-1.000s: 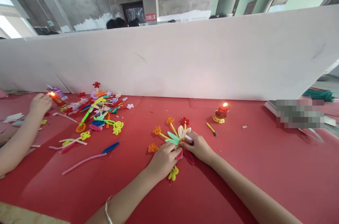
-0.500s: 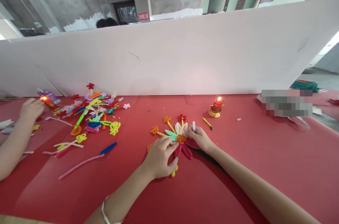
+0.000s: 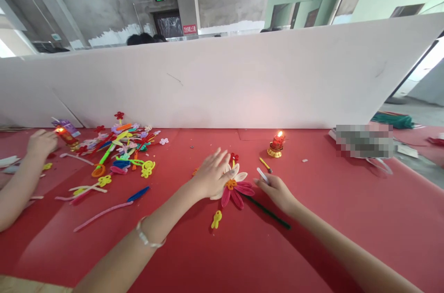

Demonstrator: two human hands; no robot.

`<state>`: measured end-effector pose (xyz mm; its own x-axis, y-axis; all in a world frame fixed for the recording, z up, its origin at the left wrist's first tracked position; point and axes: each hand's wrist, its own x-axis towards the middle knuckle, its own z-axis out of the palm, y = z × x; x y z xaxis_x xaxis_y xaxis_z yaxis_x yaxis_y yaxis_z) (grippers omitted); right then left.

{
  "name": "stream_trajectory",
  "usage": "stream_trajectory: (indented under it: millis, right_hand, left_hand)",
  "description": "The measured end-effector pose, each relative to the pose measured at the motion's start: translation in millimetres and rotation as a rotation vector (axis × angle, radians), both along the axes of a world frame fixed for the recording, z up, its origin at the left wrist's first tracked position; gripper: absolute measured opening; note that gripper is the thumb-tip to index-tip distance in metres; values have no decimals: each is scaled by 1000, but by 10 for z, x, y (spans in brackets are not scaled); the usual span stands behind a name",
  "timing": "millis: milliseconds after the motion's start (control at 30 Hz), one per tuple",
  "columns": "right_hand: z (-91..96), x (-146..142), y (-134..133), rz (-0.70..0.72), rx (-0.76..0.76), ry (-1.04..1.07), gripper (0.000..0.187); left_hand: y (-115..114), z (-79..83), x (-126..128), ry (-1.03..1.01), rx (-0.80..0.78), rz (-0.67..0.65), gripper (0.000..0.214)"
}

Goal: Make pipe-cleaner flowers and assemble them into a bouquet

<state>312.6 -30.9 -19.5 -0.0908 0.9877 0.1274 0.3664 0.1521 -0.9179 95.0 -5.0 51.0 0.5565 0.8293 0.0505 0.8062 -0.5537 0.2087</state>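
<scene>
In the head view, the left hand (image 3: 210,176) covers the upper-left side of the pipe-cleaner flower (image 3: 237,195), hiding some petals and most of a small orange blossom (image 3: 194,171), while a red blossom (image 3: 234,157) shows only partly beside its fingertips. A blurred block masks the bundle (image 3: 364,141) at far right, and both forearms run out of the frame at the bottom. The left hand reaches in palm down, fingers stretched forward and spread, thumb out towards the orange flower centre (image 3: 231,185); its grip is apart, and whether it touches the petals cannot be told. The right hand (image 3: 278,192) lies low to the right, its grip clamped on a white stick (image 3: 262,175) that tilts up and to the left. The flower lies on the red desk (image 3: 194,260) between the hands, its dark green stem (image 3: 268,213) slanting down to the right, near a lit red candle (image 3: 276,144).
</scene>
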Motion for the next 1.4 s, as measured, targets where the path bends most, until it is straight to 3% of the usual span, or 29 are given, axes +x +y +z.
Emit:
stream_trajectory:
  millis: [167, 333, 633, 800, 900, 1000, 1167, 1400]
  right_hand:
    - [-79, 179, -228, -113, 128, -168, 42]
    - [-97, 177, -217, -131, 183, -186, 43]
    - [-112, 197, -213, -125, 169, -240, 43]
    - [-104, 194, -206, -149, 179, -230, 42]
    - [-94, 192, -197, -166, 169, -208, 41]
    - [-98, 203, -180, -236, 167, -166, 40]
    - [-142, 239, -149, -339, 143, -78, 36]
    - [-127, 231, -142, -340, 119, 10, 33]
  left_hand:
    - [297, -300, 430, 148, -89, -74, 78]
    - [296, -529, 470, 130, -3, -41, 75]
    - [282, -572, 483, 121, 33, -50, 74]
    - [339, -353, 485, -42, -125, 17, 67]
    - [354, -272, 497, -92, -73, 15, 67]
    - [324, -360, 517, 19, -31, -107, 73]
    - [280, -562, 527, 84, -27, -102, 75]
    - [281, -553, 519, 78, -4, -93, 71]
